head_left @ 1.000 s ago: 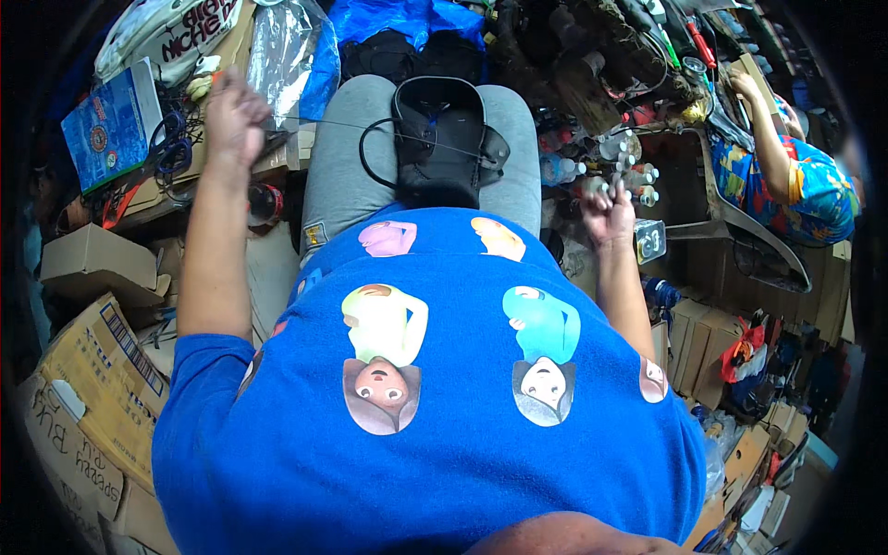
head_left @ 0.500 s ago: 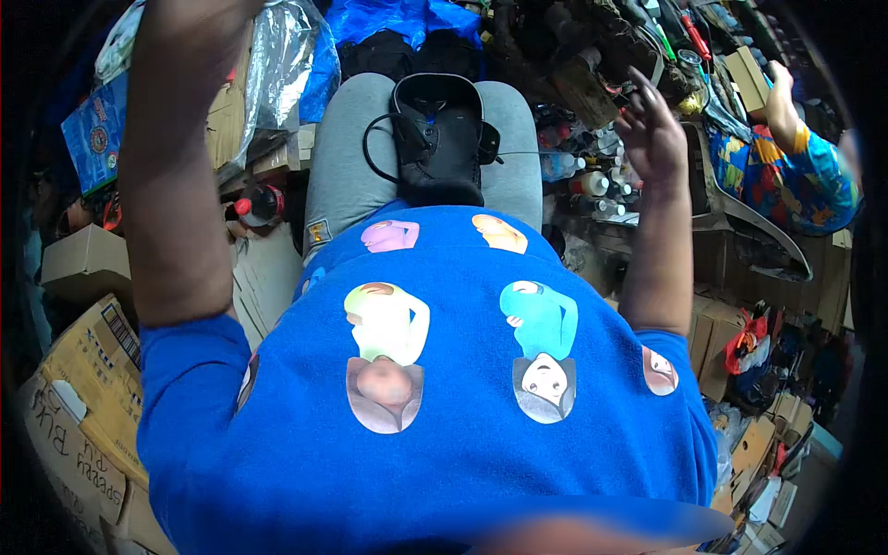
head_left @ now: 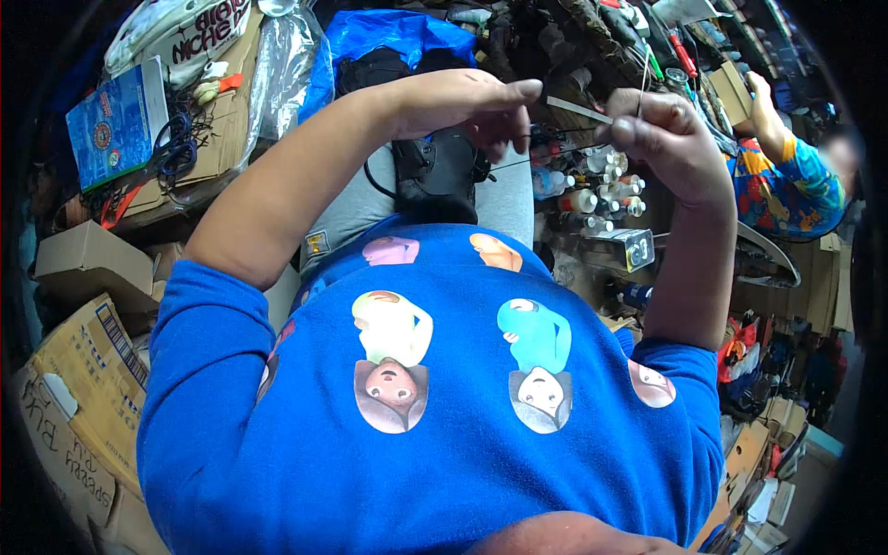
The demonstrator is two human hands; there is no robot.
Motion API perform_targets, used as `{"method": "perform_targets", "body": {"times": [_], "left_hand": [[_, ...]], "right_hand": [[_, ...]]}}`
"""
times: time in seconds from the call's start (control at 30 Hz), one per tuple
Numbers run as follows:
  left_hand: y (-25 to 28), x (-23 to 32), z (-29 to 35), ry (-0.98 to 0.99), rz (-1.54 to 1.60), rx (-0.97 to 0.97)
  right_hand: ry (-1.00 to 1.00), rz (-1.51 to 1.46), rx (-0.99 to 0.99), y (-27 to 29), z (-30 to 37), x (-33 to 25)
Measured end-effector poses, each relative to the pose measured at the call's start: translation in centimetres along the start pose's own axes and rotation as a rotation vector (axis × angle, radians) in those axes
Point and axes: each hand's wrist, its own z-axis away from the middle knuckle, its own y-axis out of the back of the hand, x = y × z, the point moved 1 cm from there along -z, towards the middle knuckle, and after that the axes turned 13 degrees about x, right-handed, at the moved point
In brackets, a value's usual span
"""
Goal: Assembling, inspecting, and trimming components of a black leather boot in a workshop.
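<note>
At the near left, a yellow-brown carton [head_left: 102, 384] is leaning at a tilt, and a plain cardboard box [head_left: 92, 259] is standing just beyond it. Farther off on the left, a blue booklet [head_left: 116, 125] is lying beside a tangle of dark cord [head_left: 178, 153]. In the middle, a black shoe [head_left: 435, 180] is resting on the person's lap between 2 grey-trousered legs. The left hand [head_left: 476, 106] is hovering over the shoe's far part, partly hiding it; its fingers are bending loosely and pointing right, and I cannot tell whether they are holding anything. A dark thread [head_left: 546, 159] is running from the shoe's right side toward the right hand. Several small bottles [head_left: 579, 201] are standing or lying beyond the right knee. A thin pale strip [head_left: 578, 109] is pointing left from the right hand [head_left: 661, 129], whose fingers are curling tightly and pinching it. At the far right, another person in a bright patterned shirt [head_left: 795, 190] is raising 1 forearm.
</note>
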Motion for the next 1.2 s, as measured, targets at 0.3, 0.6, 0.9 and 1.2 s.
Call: {"method": "perform_targets", "body": {"times": [0.3, 0.6, 0.9, 1.2], "left_hand": [[-1.5, -0.8, 0.8, -0.073, 0.271, 0.323], [-0.8, -0.9, -1.0, -0.3, 0.886, 0.661], [2.5, -3.1, -1.1, -0.334, 1.266, 0.73], [8.6, -9.1, 10.7, -0.246, 0.754, 0.998]], "right_hand": [[0.51, 0.972, 0.548, -3.2, -1.9, 1.3], [0.715, 0.668, 0.673, -7.1, -3.9, 3.5], [0.264, -0.327, 0.636, -7.5, -3.2, 8.3], [-0.171, -1.611, 0.547, 1.4, 4.3, 24.0]]}}
